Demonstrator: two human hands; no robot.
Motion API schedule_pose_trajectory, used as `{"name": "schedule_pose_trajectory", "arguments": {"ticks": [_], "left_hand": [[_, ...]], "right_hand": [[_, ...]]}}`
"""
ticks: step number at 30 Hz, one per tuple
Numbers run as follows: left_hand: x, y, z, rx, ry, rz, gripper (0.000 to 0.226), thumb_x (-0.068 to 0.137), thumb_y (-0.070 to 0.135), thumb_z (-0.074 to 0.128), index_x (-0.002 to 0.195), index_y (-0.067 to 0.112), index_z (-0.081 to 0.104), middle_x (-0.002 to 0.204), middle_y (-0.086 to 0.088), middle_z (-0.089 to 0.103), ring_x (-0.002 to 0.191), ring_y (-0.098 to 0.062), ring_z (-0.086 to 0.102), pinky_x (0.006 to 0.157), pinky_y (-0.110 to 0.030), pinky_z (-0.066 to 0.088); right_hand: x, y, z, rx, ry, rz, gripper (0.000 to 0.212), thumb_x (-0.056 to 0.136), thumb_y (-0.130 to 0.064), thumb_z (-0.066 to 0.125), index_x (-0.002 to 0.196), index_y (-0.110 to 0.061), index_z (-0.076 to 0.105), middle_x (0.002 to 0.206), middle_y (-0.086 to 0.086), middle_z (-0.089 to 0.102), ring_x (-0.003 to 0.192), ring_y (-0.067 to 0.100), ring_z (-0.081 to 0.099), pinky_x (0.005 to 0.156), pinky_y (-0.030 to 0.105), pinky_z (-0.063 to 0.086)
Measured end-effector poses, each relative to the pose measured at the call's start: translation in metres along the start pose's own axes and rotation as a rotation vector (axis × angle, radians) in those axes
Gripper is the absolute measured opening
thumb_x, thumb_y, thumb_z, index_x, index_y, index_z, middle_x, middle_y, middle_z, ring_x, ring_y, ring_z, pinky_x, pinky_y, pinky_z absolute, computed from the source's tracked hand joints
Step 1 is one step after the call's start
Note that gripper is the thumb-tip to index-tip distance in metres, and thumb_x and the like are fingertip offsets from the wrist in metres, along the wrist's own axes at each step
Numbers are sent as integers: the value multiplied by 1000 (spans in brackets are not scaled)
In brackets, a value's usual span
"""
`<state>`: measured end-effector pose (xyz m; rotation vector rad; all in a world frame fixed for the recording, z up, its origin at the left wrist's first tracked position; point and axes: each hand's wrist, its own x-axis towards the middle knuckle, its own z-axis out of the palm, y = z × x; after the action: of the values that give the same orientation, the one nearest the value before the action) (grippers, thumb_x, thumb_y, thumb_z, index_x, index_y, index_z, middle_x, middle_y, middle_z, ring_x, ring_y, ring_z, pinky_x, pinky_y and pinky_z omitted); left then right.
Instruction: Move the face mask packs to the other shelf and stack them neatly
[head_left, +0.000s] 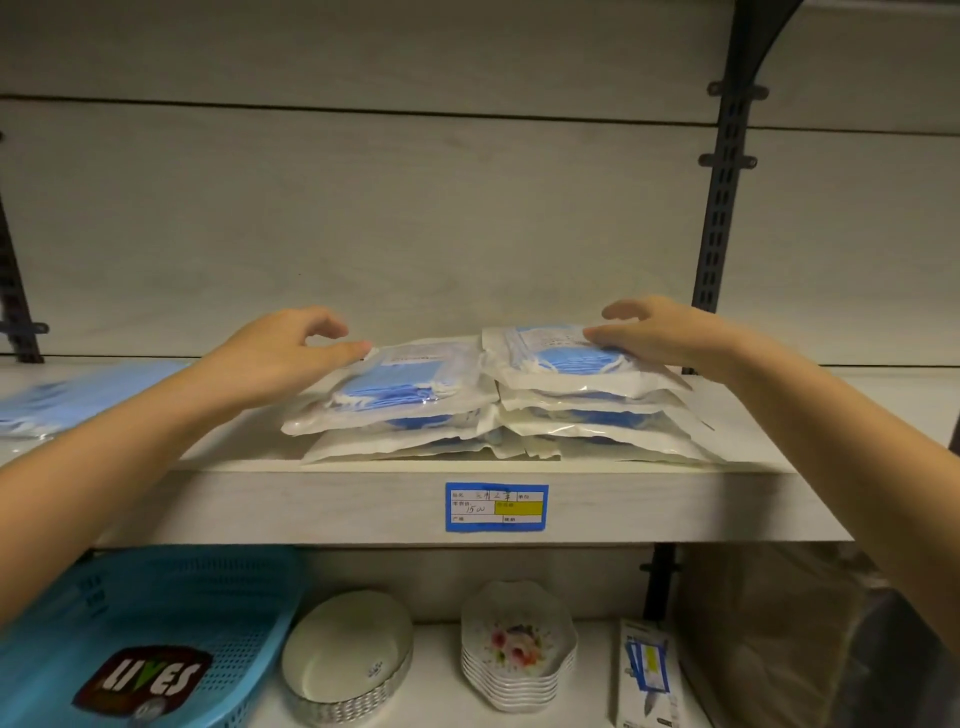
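Note:
Two side-by-side stacks of clear packs with blue face masks lie on the pale wooden shelf (363, 504). My left hand (280, 358) rests at the far left corner of the left stack's top pack (395, 384), thumb touching its edge, fingers curled above it. Over on the right stack's top pack (561, 358), my right hand (660, 332) presses down on the far right side, thumb on the plastic. More mask packs (67, 400) lie at the shelf's left end, blurred.
A blue price label (496, 506) sticks on the shelf front. Below are a blue plastic basket (156, 623), a stack of white bowls (348, 654), flowered dishes (519, 649), a small box (647, 675) and a wrapped bundle (789, 639). Dark shelf uprights (722, 182) stand at the right.

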<state>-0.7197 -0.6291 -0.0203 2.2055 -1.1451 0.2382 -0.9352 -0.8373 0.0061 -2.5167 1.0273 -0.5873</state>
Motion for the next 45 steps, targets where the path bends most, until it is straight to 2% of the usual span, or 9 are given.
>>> {"name": "schedule_pose_trajectory", "arguments": {"ticks": [4,9,13,16,23,29,34,39,45], "left_hand": [[-13,-2,-11,108,71,44,38,91,41,51,119,17,61,127,0,60,104,-20,53,88,-32,39],[-41,-14,-28,253,194,97,38,91,42,46,116,19,62,120,-3,63,105,-24,55,91,-41,46],[-71,-34,-49,409,319,112,42,92,44,44,118,16,62,117,-7,65,105,-26,56,89,-42,43],[-100,-52,-68,491,382,74,49,89,48,42,112,11,66,109,-10,68,89,-28,59,79,-39,43],[-164,-107,-102,621,396,-73,45,91,44,46,124,15,58,120,-6,65,111,-25,56,89,-40,43],[-217,-155,-142,726,410,-211,46,89,43,45,120,13,60,111,-7,69,103,-27,61,85,-39,46],[-248,-204,-185,750,389,-266,43,91,39,49,123,12,58,117,-10,67,110,-28,59,90,-41,43],[-277,-264,-228,815,308,-279,60,85,52,33,124,12,58,116,-9,68,108,-26,60,89,-40,45],[-297,-330,-279,883,254,-296,63,85,52,31,122,10,59,110,-10,70,103,-28,62,87,-41,46]], "right_hand": [[-4,-12,-7,-294,106,-189,43,94,-36,45,132,-16,49,137,7,51,123,27,47,101,37,37],[-21,-46,0,-382,133,-378,39,94,-36,43,131,-24,49,134,0,55,117,24,52,98,40,43],[-38,-79,22,-379,188,-562,39,94,-39,42,131,-29,47,134,-4,53,122,19,48,98,42,43],[-50,-107,44,-340,178,-700,40,94,-40,40,132,-30,46,134,-6,52,121,18,46,95,39,44],[-72,-184,105,-241,108,-955,42,93,-39,42,134,-28,44,133,-5,52,120,17,47,89,35,43],[-93,-252,145,-178,46,-1062,42,93,-37,45,134,-27,44,134,-4,52,120,16,48,96,33,42],[-115,-315,184,-136,34,-1105,42,92,-38,46,133,-30,44,133,-7,53,120,15,49,94,36,46],[-141,-380,231,-78,17,-1147,41,94,-31,44,135,-27,43,133,-7,53,121,14,49,95,35,46],[-165,-463,281,-4,7,-1161,40,94,-29,44,133,-29,44,135,-7,52,123,16,48,95,39,46]]}}
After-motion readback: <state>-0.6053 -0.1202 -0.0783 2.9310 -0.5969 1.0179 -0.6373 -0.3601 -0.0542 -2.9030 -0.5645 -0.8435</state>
